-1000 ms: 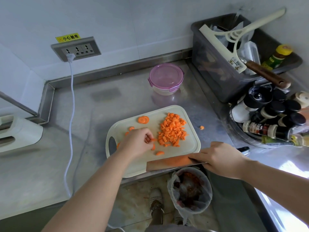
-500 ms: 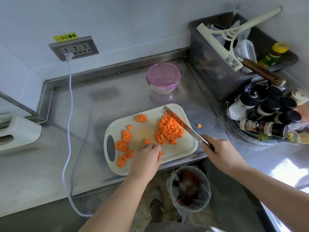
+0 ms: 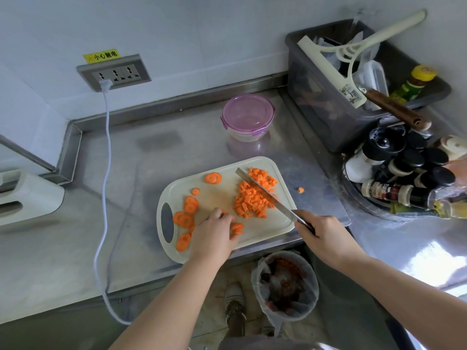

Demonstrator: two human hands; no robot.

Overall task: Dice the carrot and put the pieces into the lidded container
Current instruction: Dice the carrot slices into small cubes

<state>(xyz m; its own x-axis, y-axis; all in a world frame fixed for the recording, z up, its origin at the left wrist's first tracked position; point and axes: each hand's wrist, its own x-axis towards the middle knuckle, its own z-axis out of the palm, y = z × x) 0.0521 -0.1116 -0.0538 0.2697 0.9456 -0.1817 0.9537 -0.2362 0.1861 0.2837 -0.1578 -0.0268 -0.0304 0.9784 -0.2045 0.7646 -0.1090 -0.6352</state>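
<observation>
A cream cutting board [image 3: 267, 228] lies on the steel counter. A heap of diced carrot [image 3: 254, 200] sits on its right half, and several round carrot slices [image 3: 185, 218] lie on its left half. My left hand [image 3: 214, 232] rests on the board's front, fingers curled over a small stack of carrot slices [image 3: 237, 228]. My right hand [image 3: 326, 237] grips the handle of a knife [image 3: 262, 192], whose blade slants over the diced heap. The container with a closed purple lid [image 3: 247, 117] stands behind the board.
One carrot bit [image 3: 300, 190] lies on the counter right of the board. A dark bin of utensils [image 3: 328, 107] and a rack of spice bottles [image 3: 409, 178] crowd the right. A white cord [image 3: 107, 173] hangs from the wall socket. A lined waste bin [image 3: 285, 284] stands below the counter edge.
The knife went from lying flat at the board's front edge to slanting over the diced heap. My left hand moved from the board's middle to its front, over a few slices.
</observation>
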